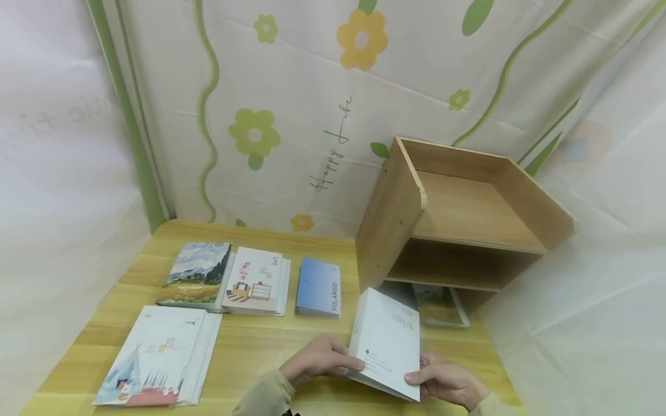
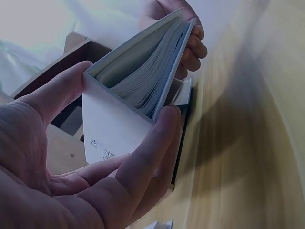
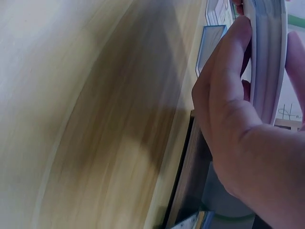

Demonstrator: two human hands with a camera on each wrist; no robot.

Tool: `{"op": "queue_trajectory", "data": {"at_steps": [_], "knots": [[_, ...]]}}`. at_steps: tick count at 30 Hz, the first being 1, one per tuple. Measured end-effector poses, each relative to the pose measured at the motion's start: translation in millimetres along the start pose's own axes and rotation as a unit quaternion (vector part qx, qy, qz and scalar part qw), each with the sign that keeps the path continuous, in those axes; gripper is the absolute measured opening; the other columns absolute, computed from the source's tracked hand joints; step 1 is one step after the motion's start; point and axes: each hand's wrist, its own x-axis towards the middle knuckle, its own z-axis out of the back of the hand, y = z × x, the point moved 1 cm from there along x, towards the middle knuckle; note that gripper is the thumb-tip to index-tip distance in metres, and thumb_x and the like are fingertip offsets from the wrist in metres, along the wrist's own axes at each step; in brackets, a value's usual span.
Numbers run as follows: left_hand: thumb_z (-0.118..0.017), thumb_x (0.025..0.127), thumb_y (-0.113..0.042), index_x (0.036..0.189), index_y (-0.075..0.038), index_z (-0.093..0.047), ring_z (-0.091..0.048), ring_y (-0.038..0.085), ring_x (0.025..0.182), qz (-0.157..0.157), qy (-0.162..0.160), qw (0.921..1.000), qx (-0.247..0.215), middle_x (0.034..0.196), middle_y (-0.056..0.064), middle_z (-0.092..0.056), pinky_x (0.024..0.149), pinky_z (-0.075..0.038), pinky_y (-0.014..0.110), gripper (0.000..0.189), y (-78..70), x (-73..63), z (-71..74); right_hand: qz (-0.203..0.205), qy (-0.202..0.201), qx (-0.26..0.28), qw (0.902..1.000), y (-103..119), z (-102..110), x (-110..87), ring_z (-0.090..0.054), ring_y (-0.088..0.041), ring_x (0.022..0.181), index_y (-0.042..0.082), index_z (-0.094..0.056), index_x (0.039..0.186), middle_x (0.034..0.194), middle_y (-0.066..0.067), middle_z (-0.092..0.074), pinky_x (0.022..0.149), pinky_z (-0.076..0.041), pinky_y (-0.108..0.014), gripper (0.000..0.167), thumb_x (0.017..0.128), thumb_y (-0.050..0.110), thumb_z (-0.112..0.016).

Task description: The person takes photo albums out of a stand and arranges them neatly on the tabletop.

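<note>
Between both hands, tilted above the table, is a white photo album (image 1: pixel 387 341) with small print on its cover. My left hand (image 1: pixel 321 359) grips its left edge, thumb on the front cover. On the opposite side my right hand (image 1: pixel 448 378) holds the right edge, thumb also in front. In the left wrist view, the album's page edges (image 2: pixel 147 76) fan slightly apart between the covers, and the left hand (image 2: pixel 119 191) spans its spine. The right wrist view has the right hand (image 3: pixel 233 109) along the album's side.
A wooden shelf unit (image 1: pixel 385 231) stands behind the album, with a picture-covered album (image 1: pixel 439 303) in its bottom opening. Leftward on the table (image 1: pixel 265 358) lie a blue POLAROID album (image 1: pixel 318 287), a landscape-covered album (image 1: pixel 198 271) and white illustrated albums (image 1: pixel 255 280). A flowered curtain (image 1: pixel 291 115) hangs behind.
</note>
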Motion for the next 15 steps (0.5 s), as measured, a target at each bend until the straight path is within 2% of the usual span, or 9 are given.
{"op": "queue_trajectory", "data": {"at_steps": [7, 15], "knots": [[-0.086, 0.075, -0.021, 0.074, -0.003, -0.076, -0.054, 0.010, 0.050, 0.001, -0.004, 1.0000, -0.004, 0.061, 0.002, -0.064, 0.052, -0.051, 0.021, 0.021, 3.4, -3.3, 7.4, -0.006, -0.007, 0.000, 1.0000, -2.3, -3.6, 7.1, -0.059, -0.031, 0.114, 0.000, -0.053, 0.126, 0.125, -0.019, -0.061, 0.097, -0.049, -0.043, 0.034, 0.093, -0.009, -0.056], [-0.087, 0.075, -0.023, 0.076, -0.006, -0.077, -0.058, 0.012, 0.055, 0.000, -0.013, 0.9999, 0.007, 0.066, 0.005, -0.068, 0.055, -0.052, 0.024, 0.020, 5.3, -2.2, 7.2, -0.005, 0.007, 0.013, 0.9999, -2.9, -0.8, 8.7, -0.057, -0.033, 0.117, 0.001, -0.048, 0.132, 0.129, -0.021, -0.058, 0.098, -0.048, -0.043, 0.039, 0.094, -0.008, -0.053]]}}
